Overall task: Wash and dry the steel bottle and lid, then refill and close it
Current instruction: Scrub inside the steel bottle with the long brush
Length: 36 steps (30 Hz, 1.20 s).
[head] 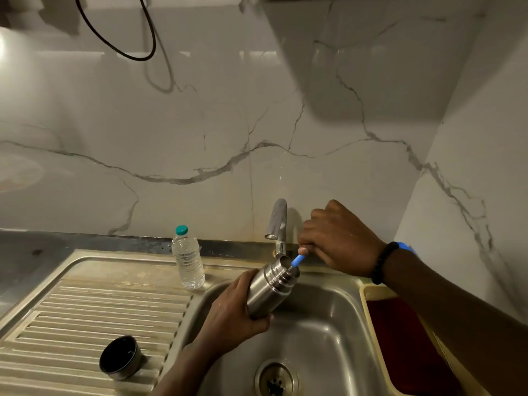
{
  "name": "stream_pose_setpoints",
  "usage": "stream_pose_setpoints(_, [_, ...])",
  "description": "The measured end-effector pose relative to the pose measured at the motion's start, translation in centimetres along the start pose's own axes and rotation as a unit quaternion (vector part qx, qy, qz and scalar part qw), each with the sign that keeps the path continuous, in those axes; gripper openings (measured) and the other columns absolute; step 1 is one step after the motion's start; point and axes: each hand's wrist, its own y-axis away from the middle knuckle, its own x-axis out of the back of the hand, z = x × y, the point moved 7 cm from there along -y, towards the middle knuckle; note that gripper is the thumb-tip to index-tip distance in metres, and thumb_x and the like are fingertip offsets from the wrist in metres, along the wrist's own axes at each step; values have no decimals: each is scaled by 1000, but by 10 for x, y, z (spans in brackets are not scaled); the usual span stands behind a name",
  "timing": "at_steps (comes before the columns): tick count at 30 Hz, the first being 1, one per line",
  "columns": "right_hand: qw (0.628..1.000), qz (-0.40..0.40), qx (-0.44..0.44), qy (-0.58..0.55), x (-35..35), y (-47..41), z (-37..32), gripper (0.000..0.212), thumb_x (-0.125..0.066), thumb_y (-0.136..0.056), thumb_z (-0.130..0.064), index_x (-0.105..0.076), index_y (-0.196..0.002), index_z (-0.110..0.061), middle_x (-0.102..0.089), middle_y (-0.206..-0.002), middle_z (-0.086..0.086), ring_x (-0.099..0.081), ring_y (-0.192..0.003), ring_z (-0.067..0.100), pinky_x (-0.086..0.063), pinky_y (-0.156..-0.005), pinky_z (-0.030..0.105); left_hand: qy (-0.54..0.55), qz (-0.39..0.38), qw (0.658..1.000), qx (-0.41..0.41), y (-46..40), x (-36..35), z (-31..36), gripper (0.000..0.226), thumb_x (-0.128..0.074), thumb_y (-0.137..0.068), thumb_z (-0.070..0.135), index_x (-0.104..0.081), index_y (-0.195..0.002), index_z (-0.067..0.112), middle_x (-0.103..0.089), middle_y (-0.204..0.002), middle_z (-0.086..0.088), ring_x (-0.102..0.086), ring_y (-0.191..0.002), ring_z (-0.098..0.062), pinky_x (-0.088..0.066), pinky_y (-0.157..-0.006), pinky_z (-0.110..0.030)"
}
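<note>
The scene is dimly and warmly lit. A bright glare is seen at the upper left of the glossy white marble wall (200, 115), and a broad soft shadow is cast at upper right. Edges are bowed by wide-angle distortion and slightly blurred.

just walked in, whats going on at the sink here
A person is scrubbing a steel bottle over the sink. The left hand grips its body, tilted; the right hand works a blue-handled brush in its mouth. The lid lies on the drainboard, near a plastic water bottle.
</note>
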Motion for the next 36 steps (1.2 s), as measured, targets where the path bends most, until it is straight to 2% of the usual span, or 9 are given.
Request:
stream_pose_setpoints(6, [997, 52, -37, 47, 22, 14, 47, 13, -62, -84, -36, -63, -71, -33, -54, -62, -13, -49, -68, 14, -25, -68, 30, -20, 26, 999, 9, -2, 18, -17, 82, -78, -61, 50, -36, -130, 43, -50, -114, 22, -56, -90, -1, -43, -68, -7])
stream_pose_setpoints(11, [999, 33, -3, 6, -7, 4, -8, 17, -70, -79, -29, -61, -65, -31, -56, -61, -11, -52, -63, 14, -39, -59, 30, -35, 26, 999, -8, -7, 16, -6, 81, -76, -61, 51, -38, -132, 39, -50, -116, 21, -56, -96, -4, -42, -74, -10])
stream_pose_setpoints(15, [994, 66, -82, -7, 1, 20, 42, 29, -43, -86, -39, -61, -64, -30, -59, -57, -8, -54, -60, 18, -27, -64, 29, -52, 26, 998, -2, 0, 17, -19, 81, -75, -60, 52, -41, -131, 36, -50, -115, 19, -54, -91, -4, -38, -68, -7])
stream_pose_setpoints(20, [999, 17, -42, 3, -15, 8, -3, 22, -80, -74, -30, -60, -64, -31, -57, -56, -9, -51, -55, 15, -34, -59, 30, -55, 27, 998, -6, -4, 12, -11, 83, -76, -63, 51, -41, -137, 33, -54, -124, 14, -51, -99, -2, -39, -77, -10])
stream_pose_setpoints(24, [998, -1, -51, -45, -10, 7, 3, 20, -66, -88, -41, -54, -73, -34, -54, -64, -13, -39, -62, 9, -28, -68, 28, -26, 32, 999, -12, -2, 13, -5, 81, -76, -64, 56, -42, -134, 35, -48, -117, 24, -55, -94, 1, -39, -72, -5])
stream_pose_setpoints(26, [998, -14, -29, -46, -11, 9, 2, 15, -69, -82, -46, -58, -82, -36, -56, -71, -14, -42, -69, 8, -30, -71, 28, -16, 33, 999, -11, -1, 15, -6, 80, -77, -63, 56, -42, -133, 38, -49, -117, 25, -55, -93, 2, -38, -72, -4])
stream_pose_setpoints(29, [1000, -4, 2, -6, -15, 6, -14, 18, -79, -74, -33, -65, -85, -36, -58, -77, -12, -52, -75, 13, -37, -72, 32, -7, 39, 999, -10, -4, 16, -7, 80, -78, -63, 54, -34, -129, 48, -50, -118, 25, -57, -95, 0, -41, -72, -6])
stream_pose_setpoints(32, [999, 28, 28, -3, -9, 1, -17, 12, -73, -77, -22, -65, -82, -30, -59, -81, -10, -53, -76, 13, -39, -71, 31, 11, 35, 999, -4, -7, 15, -12, 79, -81, -63, 49, -34, -127, 48, -49, -113, 29, -58, -95, 0, -43, -70, -6])
stream_pose_setpoints(36, [998, 46, -31, -20, 0, 4, 17, 14, -73, -78, -17, -68, -78, -30, -60, -76, -9, -54, -69, 14, -37, -63, 28, -6, 21, 1000, 13, -5, 13, -40, 80, -84, -64, 40, -39, -130, 40, -53, -119, 17, -60, -99, -6, -47, -73, -11])
